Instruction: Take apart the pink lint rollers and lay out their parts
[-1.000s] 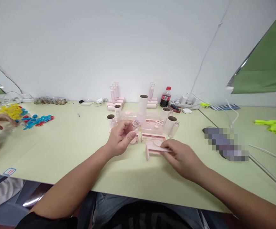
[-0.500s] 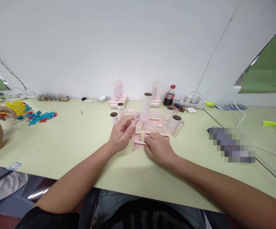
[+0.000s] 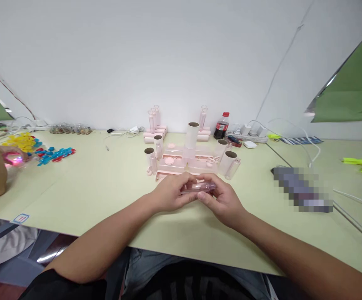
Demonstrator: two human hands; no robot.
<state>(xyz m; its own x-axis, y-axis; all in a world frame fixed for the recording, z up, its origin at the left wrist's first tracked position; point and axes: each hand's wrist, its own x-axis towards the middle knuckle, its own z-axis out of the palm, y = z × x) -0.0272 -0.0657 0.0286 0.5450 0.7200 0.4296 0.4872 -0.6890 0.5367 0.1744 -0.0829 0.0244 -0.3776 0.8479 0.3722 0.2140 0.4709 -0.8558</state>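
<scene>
A clear pinkish bottle [image 3: 198,188] lies level between my two hands, low over the table. My left hand [image 3: 173,192] grips its left end, thumb below and fingers above. At the bottle's narrow right end, my right hand [image 3: 223,199] pinches it between thumb and fingers. Just behind my hands are pink trays [image 3: 188,164], partly hidden by my fingers. A tall pale tube [image 3: 192,135] stands upright on them. Shorter tubes [image 3: 149,155] and small clear bottles [image 3: 232,168] stand at both sides.
Pink parts [image 3: 156,134] and a cola bottle [image 3: 221,125] stand by the wall. A blurred dark object [image 3: 301,189] and white cables lie right. At far left, another person's hand [image 3: 10,156] is near yellow, blue and red pieces [image 3: 56,155].
My left hand has lowered the bottle and turned it level. My right hand has come off the pink part and onto the bottle. The other person's hand now has a glowing pink light.
</scene>
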